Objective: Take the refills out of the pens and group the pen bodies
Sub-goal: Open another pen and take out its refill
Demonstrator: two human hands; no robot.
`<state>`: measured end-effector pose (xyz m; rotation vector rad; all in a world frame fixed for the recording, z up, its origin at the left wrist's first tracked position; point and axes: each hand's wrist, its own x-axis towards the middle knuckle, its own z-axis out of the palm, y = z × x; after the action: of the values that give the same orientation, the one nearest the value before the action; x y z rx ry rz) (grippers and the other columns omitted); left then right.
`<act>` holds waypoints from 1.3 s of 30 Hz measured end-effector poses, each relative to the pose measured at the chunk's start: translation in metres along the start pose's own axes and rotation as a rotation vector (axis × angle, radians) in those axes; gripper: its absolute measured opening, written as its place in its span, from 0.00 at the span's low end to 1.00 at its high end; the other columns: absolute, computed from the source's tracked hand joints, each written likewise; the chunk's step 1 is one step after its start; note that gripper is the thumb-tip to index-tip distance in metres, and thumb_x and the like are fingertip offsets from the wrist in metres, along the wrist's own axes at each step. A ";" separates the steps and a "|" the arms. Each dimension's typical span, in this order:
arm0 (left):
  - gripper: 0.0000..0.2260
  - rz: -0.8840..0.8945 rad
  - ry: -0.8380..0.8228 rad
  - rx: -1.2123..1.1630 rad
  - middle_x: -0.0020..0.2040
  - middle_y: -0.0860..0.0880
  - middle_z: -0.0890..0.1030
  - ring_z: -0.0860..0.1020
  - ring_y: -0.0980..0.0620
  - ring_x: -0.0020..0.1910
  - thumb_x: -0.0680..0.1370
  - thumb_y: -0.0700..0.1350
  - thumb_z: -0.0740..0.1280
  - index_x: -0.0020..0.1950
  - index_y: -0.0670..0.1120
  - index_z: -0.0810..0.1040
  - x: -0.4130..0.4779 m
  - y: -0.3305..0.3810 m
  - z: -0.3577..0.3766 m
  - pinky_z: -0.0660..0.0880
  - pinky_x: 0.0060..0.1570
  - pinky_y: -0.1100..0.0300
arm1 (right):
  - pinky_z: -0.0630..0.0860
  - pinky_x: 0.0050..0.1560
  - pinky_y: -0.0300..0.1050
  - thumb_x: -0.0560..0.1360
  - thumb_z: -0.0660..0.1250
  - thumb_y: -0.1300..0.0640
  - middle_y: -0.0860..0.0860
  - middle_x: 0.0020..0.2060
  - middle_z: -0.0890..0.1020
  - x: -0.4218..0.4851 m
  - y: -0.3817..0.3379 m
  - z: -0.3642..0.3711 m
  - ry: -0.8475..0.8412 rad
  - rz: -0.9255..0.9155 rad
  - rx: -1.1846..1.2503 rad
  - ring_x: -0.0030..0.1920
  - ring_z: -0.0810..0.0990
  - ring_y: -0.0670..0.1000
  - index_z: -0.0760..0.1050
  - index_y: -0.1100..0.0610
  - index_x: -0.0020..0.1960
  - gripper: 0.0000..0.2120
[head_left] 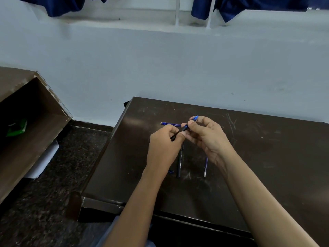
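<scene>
A blue and black pen (pixel 185 128) is held slanted above the dark table (pixel 267 157). My left hand (pixel 164 145) grips its black lower end. My right hand (pixel 204 134) pinches its blue upper part, and the blue tip sticks out past my fingers. A black pen body (pixel 179 164) lies on the table below my hands. A thin refill (pixel 205 166) lies to its right. Another blue refill (pixel 170 124) lies behind my hands, partly hidden. A small blue piece (pixel 170 171) shows beside my left wrist.
The table's left edge (pixel 106 154) drops to a dark speckled floor (pixel 53 184). A brown wooden shelf (pixel 26 122) with a green item (pixel 17 128) inside stands at the left. A pale wall (pixel 160 68) runs behind the table.
</scene>
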<state>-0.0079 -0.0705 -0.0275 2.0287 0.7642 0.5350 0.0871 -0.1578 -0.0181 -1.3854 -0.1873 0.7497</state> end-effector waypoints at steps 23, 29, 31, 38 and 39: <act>0.05 -0.089 0.029 -0.063 0.41 0.52 0.78 0.76 0.58 0.36 0.79 0.49 0.61 0.47 0.48 0.71 -0.001 0.000 0.016 0.69 0.29 0.72 | 0.79 0.33 0.38 0.76 0.65 0.66 0.55 0.41 0.85 -0.011 0.009 0.022 0.165 -0.067 0.152 0.35 0.85 0.47 0.75 0.60 0.52 0.06; 0.11 -0.083 0.032 0.060 0.41 0.47 0.80 0.76 0.57 0.36 0.81 0.45 0.54 0.46 0.45 0.75 0.007 -0.003 0.018 0.68 0.32 0.67 | 0.77 0.28 0.36 0.76 0.64 0.67 0.52 0.37 0.85 -0.007 0.007 0.025 0.205 -0.086 0.154 0.29 0.81 0.44 0.75 0.59 0.53 0.08; 0.09 -0.031 0.025 0.061 0.38 0.50 0.80 0.76 0.59 0.35 0.80 0.45 0.57 0.43 0.48 0.75 0.008 -0.004 0.017 0.68 0.31 0.71 | 0.77 0.29 0.36 0.76 0.63 0.68 0.53 0.40 0.85 -0.005 0.006 0.021 0.204 -0.080 0.160 0.31 0.82 0.44 0.75 0.59 0.54 0.08; 0.03 0.064 0.077 -0.046 0.37 0.55 0.80 0.78 0.63 0.36 0.74 0.45 0.69 0.44 0.50 0.76 0.011 -0.012 0.012 0.71 0.34 0.77 | 0.81 0.35 0.38 0.77 0.63 0.68 0.56 0.43 0.85 -0.003 0.003 0.018 0.166 -0.049 0.192 0.38 0.86 0.48 0.75 0.60 0.54 0.08; 0.03 0.054 0.077 -0.054 0.37 0.54 0.80 0.78 0.62 0.35 0.76 0.47 0.67 0.44 0.49 0.76 0.010 -0.013 0.012 0.71 0.33 0.76 | 0.81 0.37 0.38 0.77 0.63 0.68 0.57 0.44 0.85 -0.003 0.003 0.018 0.155 -0.051 0.199 0.40 0.86 0.49 0.75 0.61 0.54 0.08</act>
<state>0.0028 -0.0645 -0.0438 1.9933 0.7340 0.6610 0.0739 -0.1446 -0.0159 -1.2382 -0.0248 0.5988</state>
